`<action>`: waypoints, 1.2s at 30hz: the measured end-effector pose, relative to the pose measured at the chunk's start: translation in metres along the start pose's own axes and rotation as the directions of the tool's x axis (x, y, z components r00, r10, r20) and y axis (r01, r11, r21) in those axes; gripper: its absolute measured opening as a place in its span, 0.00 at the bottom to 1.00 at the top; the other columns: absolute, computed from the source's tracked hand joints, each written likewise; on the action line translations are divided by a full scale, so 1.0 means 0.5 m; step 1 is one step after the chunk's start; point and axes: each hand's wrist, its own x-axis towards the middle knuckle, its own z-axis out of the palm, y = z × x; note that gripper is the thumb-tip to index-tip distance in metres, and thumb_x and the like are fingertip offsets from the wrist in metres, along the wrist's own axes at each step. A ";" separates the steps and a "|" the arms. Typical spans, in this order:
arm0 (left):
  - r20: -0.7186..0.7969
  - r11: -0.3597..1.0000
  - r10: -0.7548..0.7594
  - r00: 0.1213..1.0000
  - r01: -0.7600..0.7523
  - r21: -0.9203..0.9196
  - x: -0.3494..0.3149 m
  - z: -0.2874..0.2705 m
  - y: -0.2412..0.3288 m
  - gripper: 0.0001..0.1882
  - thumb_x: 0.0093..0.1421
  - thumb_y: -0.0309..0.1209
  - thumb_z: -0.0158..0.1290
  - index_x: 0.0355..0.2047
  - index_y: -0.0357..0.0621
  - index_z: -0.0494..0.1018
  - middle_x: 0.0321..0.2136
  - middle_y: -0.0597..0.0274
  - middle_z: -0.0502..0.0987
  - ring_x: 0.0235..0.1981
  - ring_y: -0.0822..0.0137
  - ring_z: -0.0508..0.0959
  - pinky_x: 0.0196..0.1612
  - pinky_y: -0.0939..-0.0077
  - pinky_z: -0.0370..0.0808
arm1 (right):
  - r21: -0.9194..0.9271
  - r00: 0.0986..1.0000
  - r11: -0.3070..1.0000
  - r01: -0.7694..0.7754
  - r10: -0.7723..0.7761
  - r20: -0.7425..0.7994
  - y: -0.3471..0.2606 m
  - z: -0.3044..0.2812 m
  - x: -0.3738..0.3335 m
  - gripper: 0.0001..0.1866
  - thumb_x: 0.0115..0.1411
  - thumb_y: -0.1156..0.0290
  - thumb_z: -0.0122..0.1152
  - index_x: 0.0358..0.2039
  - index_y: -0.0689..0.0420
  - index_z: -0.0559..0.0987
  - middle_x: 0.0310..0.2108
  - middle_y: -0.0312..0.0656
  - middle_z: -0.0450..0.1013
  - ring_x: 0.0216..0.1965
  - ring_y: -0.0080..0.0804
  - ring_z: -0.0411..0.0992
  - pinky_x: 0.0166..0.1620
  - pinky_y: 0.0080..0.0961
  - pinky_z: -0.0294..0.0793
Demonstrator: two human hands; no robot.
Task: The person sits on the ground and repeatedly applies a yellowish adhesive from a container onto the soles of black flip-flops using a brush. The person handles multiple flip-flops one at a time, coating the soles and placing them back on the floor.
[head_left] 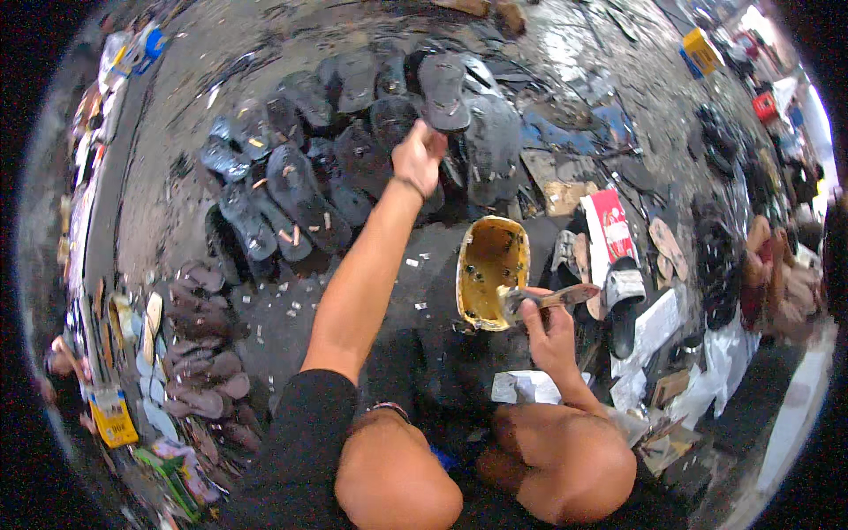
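Observation:
My left hand (419,161) reaches far forward, its fingers closed at the near end of a black sandal sole (443,87). Several more dark soles (300,190) lie in rows around and left of it. In my right hand (552,334) is a flat-handled brush (558,297), gripped between thumb and fingers. The brush's pale tip is at the near right rim of a yellow cut-open tub (521,243), whose inside is coated yellow-brown with dark specks. Where the left fingertips meet the sole is partly blurred.
Brown sandal pieces (205,353) are heaped at the left, near a yellow can (113,415). On the right lie a grey-strapped slide sandal (624,287), a red-and-white box (609,225) and tan insoles (668,247). A person (786,274) sits at the far right.

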 end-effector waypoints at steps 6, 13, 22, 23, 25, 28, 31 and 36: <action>-0.227 0.931 -0.238 0.944 0.289 0.224 -0.485 -0.179 0.010 0.19 0.70 0.38 0.52 0.53 0.36 0.74 0.45 0.57 0.81 0.43 0.70 0.80 0.45 0.74 0.77 | -0.484 0.887 0.776 0.404 -0.461 0.001 0.059 0.027 0.084 0.14 0.66 0.65 0.60 0.44 0.63 0.80 0.36 0.48 0.78 0.33 0.39 0.75 0.40 0.36 0.74; -0.325 0.153 0.324 0.888 0.290 0.945 -0.790 -0.481 0.234 0.22 0.66 0.40 0.52 0.55 0.42 0.73 0.51 0.47 0.78 0.52 0.48 0.77 0.57 0.60 0.73 | -0.452 0.893 0.791 0.412 -0.449 0.028 0.079 -0.007 0.081 0.17 0.68 0.62 0.58 0.44 0.65 0.78 0.41 0.51 0.77 0.39 0.43 0.76 0.46 0.43 0.74; -0.638 -0.433 0.013 0.770 0.580 0.690 -0.973 -0.539 0.253 0.32 0.59 0.44 0.59 0.54 0.33 0.67 0.42 0.45 0.78 0.48 0.50 0.77 0.51 0.51 0.72 | -0.699 0.933 0.677 0.229 0.053 0.357 0.090 -0.083 0.005 0.21 0.67 0.58 0.57 0.46 0.66 0.78 0.46 0.57 0.75 0.50 0.54 0.71 0.55 0.45 0.67; -0.666 -0.302 -0.058 0.744 0.623 0.722 -0.960 -0.546 0.246 0.29 0.58 0.44 0.60 0.51 0.34 0.69 0.41 0.46 0.79 0.46 0.47 0.78 0.50 0.51 0.72 | -0.591 0.921 0.765 0.257 -0.008 0.390 0.099 -0.086 0.008 0.24 0.67 0.54 0.56 0.47 0.66 0.78 0.46 0.58 0.75 0.50 0.56 0.71 0.54 0.46 0.67; -0.488 -0.115 0.099 0.867 0.497 0.860 -0.925 -0.533 0.260 0.26 0.59 0.42 0.60 0.50 0.35 0.69 0.41 0.46 0.80 0.45 0.45 0.79 0.49 0.52 0.73 | -0.618 0.977 0.777 0.122 0.015 0.212 0.078 -0.076 0.008 0.26 0.65 0.51 0.58 0.48 0.64 0.79 0.46 0.59 0.76 0.50 0.59 0.72 0.53 0.47 0.69; -0.378 0.238 0.213 0.901 0.328 0.914 -0.801 -0.337 0.397 0.19 0.58 0.33 0.60 0.46 0.37 0.71 0.48 0.46 0.79 0.48 0.43 0.79 0.52 0.58 0.75 | -0.658 0.906 0.710 0.251 0.067 0.418 0.097 -0.091 0.026 0.23 0.64 0.52 0.60 0.45 0.62 0.80 0.40 0.60 0.78 0.44 0.60 0.76 0.48 0.48 0.73; -0.058 0.472 0.218 0.974 -0.053 0.880 -0.759 -0.293 0.392 0.31 0.56 0.33 0.63 0.58 0.39 0.66 0.56 0.47 0.75 0.54 0.44 0.76 0.59 0.61 0.71 | -0.614 0.983 0.768 0.183 -0.128 0.134 0.002 -0.024 -0.024 0.16 0.66 0.61 0.60 0.42 0.62 0.80 0.35 0.50 0.79 0.36 0.42 0.77 0.42 0.37 0.74; 0.225 0.174 -0.211 0.951 -0.190 0.966 -0.794 -0.364 0.184 0.44 0.53 0.25 0.64 0.68 0.41 0.56 0.64 0.46 0.66 0.63 0.49 0.68 0.63 0.59 0.66 | -0.597 0.774 0.799 0.073 0.332 0.539 0.016 -0.079 0.000 0.21 0.64 0.53 0.61 0.42 0.60 0.83 0.39 0.53 0.80 0.42 0.46 0.78 0.47 0.40 0.74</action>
